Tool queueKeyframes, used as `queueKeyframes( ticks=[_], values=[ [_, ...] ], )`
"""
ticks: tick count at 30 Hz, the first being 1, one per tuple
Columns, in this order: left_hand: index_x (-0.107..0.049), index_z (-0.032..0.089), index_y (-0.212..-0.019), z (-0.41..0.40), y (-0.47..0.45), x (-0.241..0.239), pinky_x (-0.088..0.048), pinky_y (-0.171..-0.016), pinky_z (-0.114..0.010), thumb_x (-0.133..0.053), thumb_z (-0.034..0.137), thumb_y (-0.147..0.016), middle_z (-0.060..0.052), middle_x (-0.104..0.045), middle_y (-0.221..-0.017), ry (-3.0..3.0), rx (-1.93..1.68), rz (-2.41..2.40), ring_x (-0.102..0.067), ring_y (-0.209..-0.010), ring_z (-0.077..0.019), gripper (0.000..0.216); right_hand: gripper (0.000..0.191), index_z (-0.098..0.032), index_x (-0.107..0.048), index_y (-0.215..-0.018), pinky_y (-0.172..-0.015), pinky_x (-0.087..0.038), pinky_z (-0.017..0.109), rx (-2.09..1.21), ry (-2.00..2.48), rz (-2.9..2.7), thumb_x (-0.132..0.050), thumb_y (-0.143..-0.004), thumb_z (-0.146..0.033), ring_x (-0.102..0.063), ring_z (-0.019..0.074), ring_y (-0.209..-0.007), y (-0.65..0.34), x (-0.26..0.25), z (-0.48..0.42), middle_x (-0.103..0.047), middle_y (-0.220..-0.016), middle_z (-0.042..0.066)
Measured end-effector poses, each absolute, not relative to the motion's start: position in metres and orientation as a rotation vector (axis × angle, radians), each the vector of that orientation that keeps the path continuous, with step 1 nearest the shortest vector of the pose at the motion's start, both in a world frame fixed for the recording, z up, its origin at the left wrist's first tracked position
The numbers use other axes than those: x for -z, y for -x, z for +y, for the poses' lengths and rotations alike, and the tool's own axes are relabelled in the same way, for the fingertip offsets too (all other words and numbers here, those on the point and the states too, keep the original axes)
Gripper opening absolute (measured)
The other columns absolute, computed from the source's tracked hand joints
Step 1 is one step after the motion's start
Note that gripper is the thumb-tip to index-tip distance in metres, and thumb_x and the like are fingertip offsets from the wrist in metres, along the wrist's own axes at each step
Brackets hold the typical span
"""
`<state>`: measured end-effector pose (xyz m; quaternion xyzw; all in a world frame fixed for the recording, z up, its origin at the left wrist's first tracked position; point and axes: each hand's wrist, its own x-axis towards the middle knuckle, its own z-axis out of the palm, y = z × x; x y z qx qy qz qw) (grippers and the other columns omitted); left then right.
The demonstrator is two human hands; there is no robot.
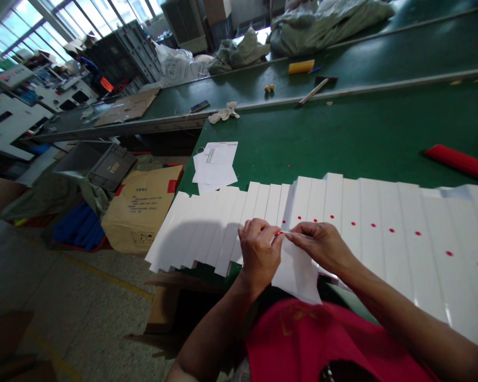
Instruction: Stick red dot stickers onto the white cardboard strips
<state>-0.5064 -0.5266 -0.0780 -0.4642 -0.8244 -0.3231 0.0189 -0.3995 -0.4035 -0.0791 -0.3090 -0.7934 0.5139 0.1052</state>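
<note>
My left hand and my right hand meet over a row of white boxes or panels laid side by side. Both are closed, thumb and fingers pinched at the top edge of a white sheet that hangs down between them. A small red sticker shows at my left fingertips; whether it is still on the sheet I cannot tell. Round red dots run along the white pieces right of my hands, such as this red dot. The pieces at left show no dots.
Papers lie on the green table beyond the pieces. A red strip lies at right. Farther back are a yellow roll, a scraper and a glove. A brown sack stands on the floor at left.
</note>
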Motion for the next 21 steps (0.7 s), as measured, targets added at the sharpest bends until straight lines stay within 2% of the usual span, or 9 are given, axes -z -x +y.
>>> queueKeyframes(
  ticks=[10,16,21],
  values=[
    [-0.070,0.019,-0.074,-0.524,0.509,0.079,-0.036,-0.079,-0.037,-0.069,0.017,-0.079,-0.004,-0.062,-0.083,1.441,1.028,-2.606,-0.053,-0.086,-0.0192,0.005,0.036,-0.017,-0.064,-0.057,-0.051,-0.033,0.024,-1.578,0.953,-2.316,-0.057,-0.077,-0.046,-0.047,0.0130,-0.055,0.403,0.082,-0.405,-0.055,-0.054,0.000],
    [-0.071,0.018,-0.072,-0.525,0.533,0.094,-0.043,-0.081,-0.031,-0.072,0.016,-0.074,-0.003,-0.060,-0.087,1.291,1.523,-2.727,-0.056,-0.088,-0.0163,0.003,0.033,-0.017,-0.065,-0.057,-0.052,-0.034,0.025,-1.587,0.995,-2.369,-0.056,-0.077,-0.043,-0.048,0.0132,-0.055,0.405,0.093,-0.401,-0.057,-0.054,0.001],
    [-0.071,0.016,-0.068,-0.522,0.572,0.132,-0.045,-0.084,-0.028,-0.073,0.013,-0.070,-0.002,-0.060,-0.084,0.989,1.527,-2.922,-0.058,-0.086,-0.0146,0.004,0.032,-0.017,-0.064,-0.057,-0.052,-0.033,0.025,-1.640,1.024,-2.433,-0.056,-0.077,-0.041,-0.047,0.0125,-0.054,0.403,0.103,-0.400,-0.055,-0.053,0.000]
  ],
)
